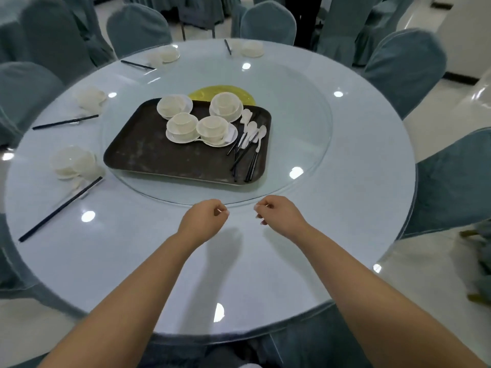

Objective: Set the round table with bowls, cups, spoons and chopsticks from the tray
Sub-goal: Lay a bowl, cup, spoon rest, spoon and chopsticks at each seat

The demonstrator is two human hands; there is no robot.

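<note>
A dark tray (159,152) lies on the glass turntable (305,123) of the round table (132,248). On the tray stand several white bowl-and-cup sets on saucers (183,126), with white spoons (251,128) and black chopsticks (247,160) at its right end. My left hand (206,217) and my right hand (279,215) hover side by side over the table, just short of the turntable's near rim. Their fingers are loosely curled and hold nothing. Place settings with a bowl and cup (71,162) and chopsticks (59,209) sit along the left and far edge.
Other settings are at the left (90,98), far left (164,55) and far side (251,49). A yellow disc (223,92) shows behind the tray. Covered blue-grey chairs (403,65) ring the table. The table's near and right parts are bare.
</note>
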